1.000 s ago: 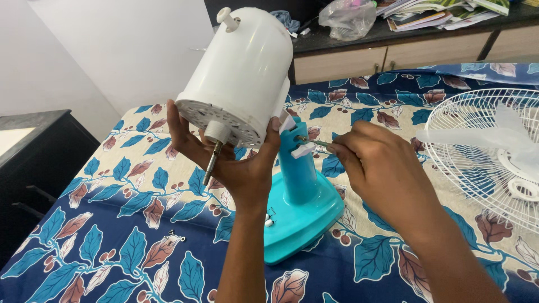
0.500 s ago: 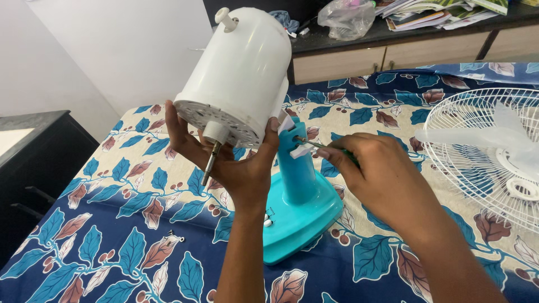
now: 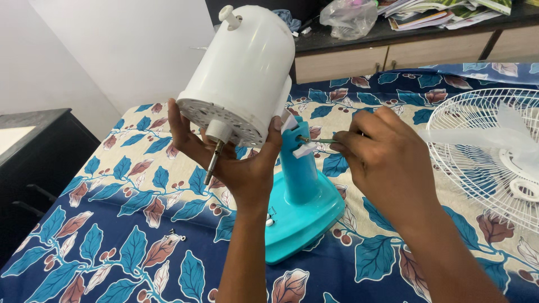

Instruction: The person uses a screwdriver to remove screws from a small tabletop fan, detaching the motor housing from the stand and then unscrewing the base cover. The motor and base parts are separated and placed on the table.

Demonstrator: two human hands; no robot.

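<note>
Head view: at centre frame the left hand (image 3: 236, 163) cups the white cylindrical plastic fan motor housing (image 3: 244, 70) above the turquoise plastic stand (image 3: 303, 191). Right hand (image 3: 382, 157) pinches a thin screwdriver (image 3: 317, 141) at the joint. A loosened grip could let the housing tip and the tool slip.

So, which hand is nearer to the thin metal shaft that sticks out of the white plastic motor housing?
Left. The left hand cradles the white plastic motor housing, its palm right behind the thin metal shaft. The right hand is off to the side, by the turquoise plastic stand.
</note>
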